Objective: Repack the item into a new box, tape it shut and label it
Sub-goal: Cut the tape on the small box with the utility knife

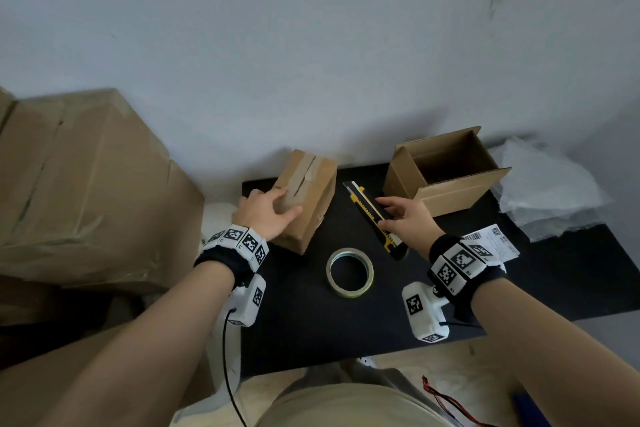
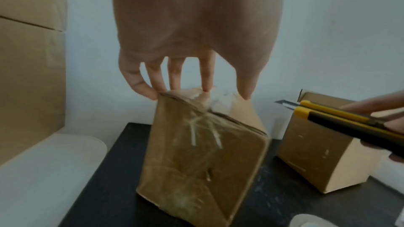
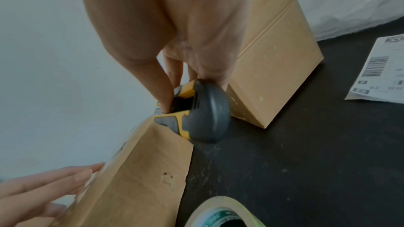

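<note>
A worn, taped cardboard box (image 1: 308, 198) stands tilted at the back left of the black table (image 1: 433, 305). My left hand (image 1: 273, 213) rests on its near top corner, straight fingers (image 2: 206, 82) touching the top edge, where something white (image 2: 223, 100) shows at the seam. My right hand (image 1: 403, 220) grips a yellow-and-black utility knife (image 1: 372, 211) just right of that box, its blade (image 2: 284, 103) out and pointing away from me. In the right wrist view the knife (image 3: 196, 113) hovers beside the box (image 3: 142, 170). The new box (image 1: 446, 170) stands open at the back right.
A roll of clear tape (image 1: 349, 272) lies in front of both hands. A printed shipping label (image 1: 491, 239) lies beside my right wrist. Crumpled clear plastic (image 1: 547, 187) covers the table's far right. Large cardboard cartons (image 1: 79, 184) are stacked off the left edge.
</note>
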The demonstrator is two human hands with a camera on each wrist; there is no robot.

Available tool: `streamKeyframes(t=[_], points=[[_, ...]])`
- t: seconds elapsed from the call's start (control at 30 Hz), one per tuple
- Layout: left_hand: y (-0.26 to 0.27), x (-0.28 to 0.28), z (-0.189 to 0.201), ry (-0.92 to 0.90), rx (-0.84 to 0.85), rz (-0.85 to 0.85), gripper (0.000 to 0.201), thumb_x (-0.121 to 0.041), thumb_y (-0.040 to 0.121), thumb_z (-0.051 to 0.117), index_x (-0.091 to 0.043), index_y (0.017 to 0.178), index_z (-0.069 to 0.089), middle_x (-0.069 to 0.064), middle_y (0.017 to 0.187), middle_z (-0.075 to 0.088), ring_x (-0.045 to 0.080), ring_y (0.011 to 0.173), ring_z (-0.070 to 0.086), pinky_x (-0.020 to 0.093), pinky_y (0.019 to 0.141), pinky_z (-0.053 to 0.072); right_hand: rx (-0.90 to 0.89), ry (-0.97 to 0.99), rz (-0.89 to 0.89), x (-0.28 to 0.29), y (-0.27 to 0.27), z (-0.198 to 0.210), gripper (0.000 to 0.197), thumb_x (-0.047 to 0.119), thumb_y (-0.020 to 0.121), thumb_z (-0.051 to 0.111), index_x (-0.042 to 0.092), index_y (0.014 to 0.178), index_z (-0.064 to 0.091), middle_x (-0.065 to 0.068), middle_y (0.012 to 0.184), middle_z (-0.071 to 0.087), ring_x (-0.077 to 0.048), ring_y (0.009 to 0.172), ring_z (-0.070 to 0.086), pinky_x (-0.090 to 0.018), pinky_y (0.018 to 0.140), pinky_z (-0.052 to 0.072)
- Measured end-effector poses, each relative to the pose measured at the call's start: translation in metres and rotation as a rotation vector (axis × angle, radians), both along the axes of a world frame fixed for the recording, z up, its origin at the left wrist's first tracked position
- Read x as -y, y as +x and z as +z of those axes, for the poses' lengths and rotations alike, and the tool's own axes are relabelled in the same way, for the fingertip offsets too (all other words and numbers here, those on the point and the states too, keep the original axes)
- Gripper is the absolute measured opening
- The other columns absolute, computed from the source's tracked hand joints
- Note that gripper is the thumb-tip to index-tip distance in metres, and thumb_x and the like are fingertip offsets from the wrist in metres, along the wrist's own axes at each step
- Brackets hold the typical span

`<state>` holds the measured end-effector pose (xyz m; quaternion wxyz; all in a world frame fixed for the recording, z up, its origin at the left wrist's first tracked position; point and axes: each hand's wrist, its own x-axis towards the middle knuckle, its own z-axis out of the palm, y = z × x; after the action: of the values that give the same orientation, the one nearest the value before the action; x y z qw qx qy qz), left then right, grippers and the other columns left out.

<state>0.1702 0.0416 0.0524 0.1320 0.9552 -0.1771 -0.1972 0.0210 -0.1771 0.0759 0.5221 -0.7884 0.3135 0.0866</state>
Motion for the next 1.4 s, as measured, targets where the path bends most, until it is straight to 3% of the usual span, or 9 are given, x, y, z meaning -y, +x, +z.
streamKeyframes(t=[0.2,0.3,0.37,0.43,0.6,0.93,1.07,1.23,1.4], points=[[-0.002,0.001,0.006,-0.062,0.079,-0.177,0.043,-0.024,0.098,0.038,-0.032,0.141,0.037,0.013,0.131,0.046,0.028,0.098,0.055,0.034,0.082,0.047,-0.011,0.016,-0.026,0.0,-0.005,-0.004,0.054,0.001,0.086,0.06,0.017,0.136,0.046,-0.009,0.124,0.055,-0.022,0.117,0.053,-0.039,0.095,0.048],[0.009,0.0,0.016,0.095,0.189,-0.393,0.082,0.008,0.085,0.046,-0.041,0.145,0.02,0.01,0.151,0.024,0.029,0.122,0.043,0.039,0.092,0.047,0.0,0.02,-0.05,0.0,-0.008,-0.006,0.054,0.001,0.086,0.06,0.017,0.136,0.046,-0.009,0.124,0.056,-0.021,0.117,0.052,-0.036,0.092,0.048],[0.015,0.004,0.023,0.266,0.287,-0.686,0.098,0.011,0.082,0.051,-0.049,0.144,0.006,0.009,0.157,0.005,0.028,0.136,0.029,0.042,0.107,0.034,-0.001,0.024,-0.059,0.0,-0.009,-0.007,0.054,0.001,0.086,0.06,0.018,0.136,0.046,-0.008,0.124,0.056,-0.022,0.116,0.053,-0.036,0.091,0.048],[0.022,0.009,0.028,0.41,0.37,-0.921,0.101,0.007,0.085,0.051,-0.054,0.142,-0.006,0.008,0.157,-0.005,0.027,0.138,0.023,0.043,0.11,0.029,-0.005,0.026,-0.071,0.0,-0.01,-0.008,0.055,0.002,0.086,0.061,0.018,0.136,0.045,-0.008,0.123,0.056,-0.022,0.113,0.055,-0.037,0.091,0.049],[0.03,0.022,0.03,0.551,0.47,-1.188,0.098,0.001,0.087,0.054,-0.053,0.141,-0.008,0.009,0.156,-0.012,0.026,0.138,0.02,0.045,0.109,0.03,0.0,0.027,-0.098,0.0,-0.013,-0.011,0.054,0.003,0.086,0.061,0.019,0.135,0.046,-0.009,0.123,0.056,-0.018,0.109,0.055,-0.036,0.089,0.051],[0.032,0.034,0.035,0.567,0.383,-1.176,0.089,-0.004,0.081,0.064,-0.04,0.146,0.014,0.003,0.158,-0.01,0.026,0.143,0.008,0.048,0.113,0.022,0.006,0.062,-0.14,0.0,-0.015,-0.015,0.054,0.002,0.084,0.063,0.021,0.133,0.049,-0.007,0.123,0.058,-0.021,0.117,0.053,-0.044,0.097,0.048],[0.038,0.034,0.033,0.518,0.184,-1.043,0.109,-0.026,0.061,0.084,-0.04,0.145,0.015,-0.002,0.158,0.0,0.024,0.143,0.006,0.048,0.113,0.017,0.012,0.077,-0.139,0.001,-0.016,-0.015,0.054,0.001,0.085,0.063,0.02,0.133,0.048,-0.006,0.121,0.058,-0.019,0.112,0.055,-0.042,0.094,0.05],[0.03,0.029,0.024,0.356,0.083,-0.84,0.108,-0.056,0.057,0.079,-0.042,0.145,0.017,-0.006,0.156,0.01,0.02,0.142,0.009,0.045,0.112,0.019,0.013,0.09,-0.132,-0.002,-0.015,-0.016,0.055,0.001,0.084,0.063,0.021,0.133,0.048,-0.007,0.121,0.058,-0.021,0.113,0.056,-0.044,0.095,0.05],[0.03,0.032,0.022,0.376,0.09,-0.802,0.107,-0.054,0.06,0.078,-0.045,0.145,0.014,-0.006,0.153,0.013,0.021,0.14,0.013,0.047,0.113,0.017,0.017,0.091,-0.124,-0.001,-0.016,-0.016,0.054,0.002,0.085,0.063,0.02,0.134,0.048,-0.007,0.122,0.058,-0.019,0.112,0.056,-0.04,0.094,0.051]])
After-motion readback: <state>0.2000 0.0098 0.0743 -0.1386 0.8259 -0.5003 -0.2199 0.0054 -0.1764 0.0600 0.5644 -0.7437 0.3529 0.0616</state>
